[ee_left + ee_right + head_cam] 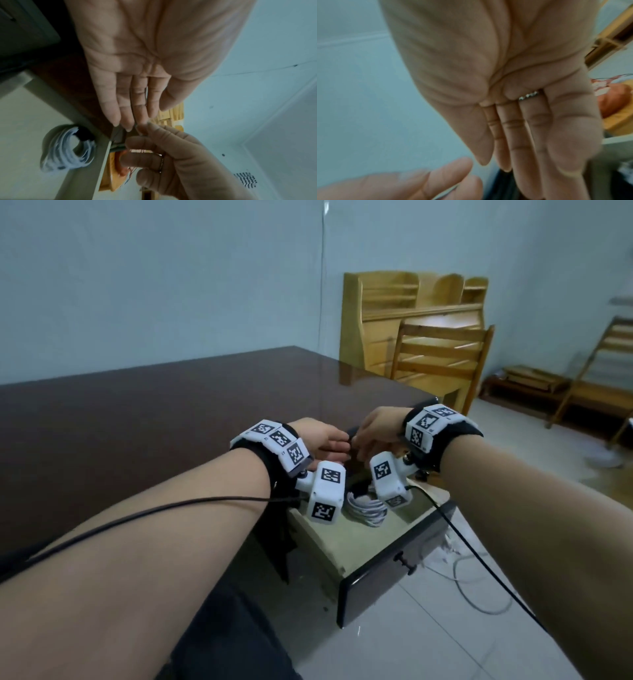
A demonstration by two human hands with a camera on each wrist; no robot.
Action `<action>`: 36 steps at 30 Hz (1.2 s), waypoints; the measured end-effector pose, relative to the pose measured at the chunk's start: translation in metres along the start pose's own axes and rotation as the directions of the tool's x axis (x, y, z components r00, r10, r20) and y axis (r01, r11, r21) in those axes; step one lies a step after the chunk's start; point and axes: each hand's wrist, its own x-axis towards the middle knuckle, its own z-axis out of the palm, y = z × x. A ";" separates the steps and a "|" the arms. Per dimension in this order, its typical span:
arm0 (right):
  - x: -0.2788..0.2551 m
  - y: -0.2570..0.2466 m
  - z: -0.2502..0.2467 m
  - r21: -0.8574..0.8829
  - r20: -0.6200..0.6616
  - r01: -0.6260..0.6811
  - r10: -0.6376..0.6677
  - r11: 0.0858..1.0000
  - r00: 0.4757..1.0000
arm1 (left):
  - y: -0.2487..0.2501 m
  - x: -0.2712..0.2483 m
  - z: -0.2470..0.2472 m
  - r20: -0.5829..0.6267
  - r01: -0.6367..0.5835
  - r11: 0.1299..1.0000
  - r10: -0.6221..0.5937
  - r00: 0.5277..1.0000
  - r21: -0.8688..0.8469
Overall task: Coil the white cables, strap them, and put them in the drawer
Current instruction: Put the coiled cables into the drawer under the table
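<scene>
Lying strapped in the open drawer (376, 546), the limp, light coiled cable (365, 506) sat below both hands (349, 441), fingers straight and empty; best gripped at its strap.

The coiled white cable bundle (368, 508) lies in the open pale wooden drawer (376, 546), toward its back. The drawer juts out from the near right corner of the dark brown table (154, 412). Above the drawer's back, the left hand (320, 441) and the right hand (378, 431) meet fingertip to fingertip, left beside right. Behind the table's right end stands a slatted wooden chair (442, 361), with a yellow wooden shelf unit (411, 302) behind it against the wall. A loose grey cable (479, 594) lies on the tiled floor (428, 638) right of the drawer.
</scene>
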 end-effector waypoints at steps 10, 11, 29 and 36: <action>-0.010 -0.186 0.079 0.015 0.101 0.331 -0.331 0.944 0.938 | 0.020 -0.134 -0.159 -0.388 -0.248 0.969 0.234 0.892 0.013; -0.010 -0.206 0.095 0.018 0.119 0.360 -0.359 0.933 0.926 | 0.015 -0.150 -0.177 -0.436 -0.263 0.965 0.239 0.867 0.006; 0.025 -0.381 0.318 -0.016 0.391 0.406 -0.367 0.914 0.844 | -0.095 -0.256 -0.433 -0.898 0.200 0.975 -0.172 0.406 -0.097; 0.033 -0.388 0.331 -0.043 0.401 0.369 -0.322 0.928 0.857 | -0.101 -0.231 -0.468 -0.880 0.135 0.975 -0.218 0.421 -0.177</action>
